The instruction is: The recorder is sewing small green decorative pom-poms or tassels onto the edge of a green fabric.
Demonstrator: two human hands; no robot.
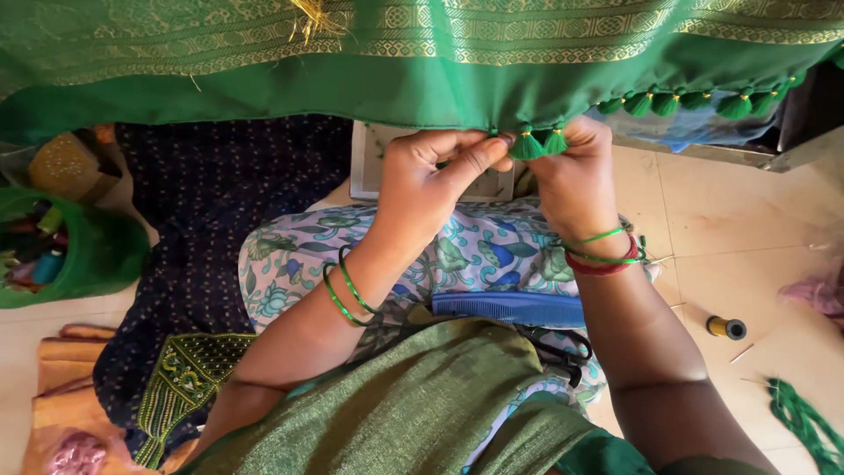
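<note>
A green cloth with a gold woven border hangs across the top of the view. Small green tassels with yellow beads run along its lower edge at the right. My left hand pinches that edge just left of the last two tassels. My right hand holds the edge at those tassels from behind. Green bangles circle my left wrist; green and red bangles circle my right wrist. Both hands hover above my knee in blue-and-green printed fabric.
A blue comb lies on my lap beside black scissors. A yellow thread spool and green thread lie on the tiled floor at right. At left a green basket holds several spools, next to dark dotted cloth.
</note>
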